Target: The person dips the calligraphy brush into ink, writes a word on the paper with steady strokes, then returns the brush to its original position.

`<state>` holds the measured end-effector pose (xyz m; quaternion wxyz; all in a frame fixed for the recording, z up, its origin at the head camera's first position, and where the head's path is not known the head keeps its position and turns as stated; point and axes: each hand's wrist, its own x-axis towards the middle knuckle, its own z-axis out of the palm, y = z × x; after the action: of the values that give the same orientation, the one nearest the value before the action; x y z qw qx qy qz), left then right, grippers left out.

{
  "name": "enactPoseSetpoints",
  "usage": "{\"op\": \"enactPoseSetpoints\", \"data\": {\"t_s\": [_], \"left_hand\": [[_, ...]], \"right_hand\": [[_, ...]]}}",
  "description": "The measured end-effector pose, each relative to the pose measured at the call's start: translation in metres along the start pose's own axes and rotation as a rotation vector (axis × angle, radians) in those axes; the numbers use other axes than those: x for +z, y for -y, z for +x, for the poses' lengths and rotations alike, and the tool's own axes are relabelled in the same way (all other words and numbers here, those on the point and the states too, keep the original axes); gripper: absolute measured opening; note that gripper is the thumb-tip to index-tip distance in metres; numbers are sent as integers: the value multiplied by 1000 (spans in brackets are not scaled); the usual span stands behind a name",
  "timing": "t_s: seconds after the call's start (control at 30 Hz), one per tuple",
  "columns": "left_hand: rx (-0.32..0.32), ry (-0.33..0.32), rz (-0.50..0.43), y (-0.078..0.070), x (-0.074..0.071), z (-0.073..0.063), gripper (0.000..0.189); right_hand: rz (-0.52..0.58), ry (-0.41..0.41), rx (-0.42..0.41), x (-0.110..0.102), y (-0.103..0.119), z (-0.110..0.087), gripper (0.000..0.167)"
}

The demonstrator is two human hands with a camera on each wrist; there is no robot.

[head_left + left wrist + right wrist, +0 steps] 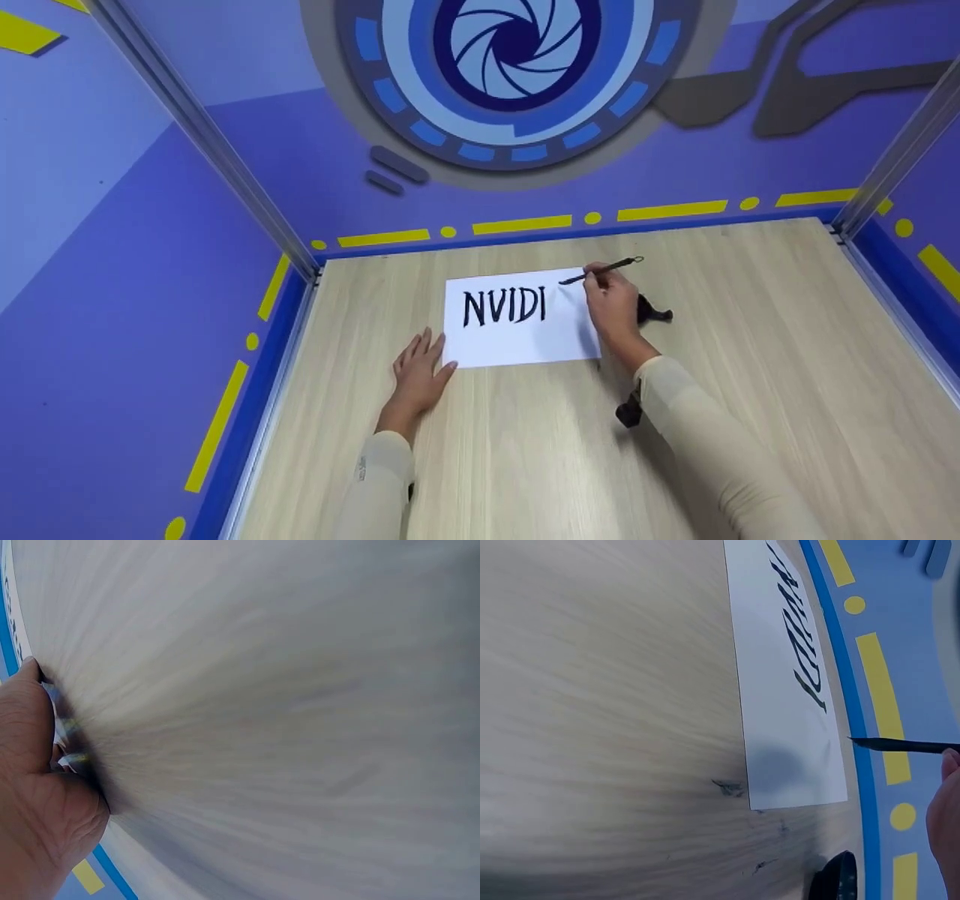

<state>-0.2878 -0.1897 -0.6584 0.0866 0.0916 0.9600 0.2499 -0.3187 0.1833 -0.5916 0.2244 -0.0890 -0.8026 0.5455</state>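
A white sheet of paper (pixel 517 346) lies on the wooden table, with large black brushed letters (pixel 504 306) reading "NVIDI". My right hand (pixel 611 301) pinches a dark, thin writing brush (pixel 619 265), which has a small loop at its upper end. The brush tip is over the upper right of the sheet, right of the last letter. In the right wrist view the brush (pixel 907 745) points left, and its tip shows free of the paper. My left hand (pixel 420 375) rests at the sheet's lower left edge, fingers spread; its thumb side shows in the left wrist view.
A black, glossy dish-like thing (pixel 836 879) with a spout-like end stands right of the paper, partly hidden behind my right hand in the head view. Dark ink smudges (pixel 729 787) mark the table near the sheet. Blue printed panels (pixel 262 165) wall the table at the back and sides.
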Motion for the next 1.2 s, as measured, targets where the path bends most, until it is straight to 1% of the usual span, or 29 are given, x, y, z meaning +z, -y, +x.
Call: {"op": "enactPoseSetpoints", "data": {"t_s": [0.1,0.3,0.43,0.63,0.77,1.2], "left_hand": [[0,-4,0,0,1,0,68],[-6,-3,-1,0,1,-1,68],[-9,2,-5,1,1,0,69],[11,6,-17,1,-1,-2,69],[22,3,-15,-1,-3,-3,68],[10,10,-9,-2,-2,-3,69]], "right_hand": [[-11,6,-10,-1,-3,1,24],[-36,19,1,0,-9,-2,24],[-35,25,-23,3,-11,-1,24],[-11,10,-59,6,-11,-1,22],[-8,4,-51,6,-11,-1,22],[-34,11,-48,8,-15,1,22]]}}
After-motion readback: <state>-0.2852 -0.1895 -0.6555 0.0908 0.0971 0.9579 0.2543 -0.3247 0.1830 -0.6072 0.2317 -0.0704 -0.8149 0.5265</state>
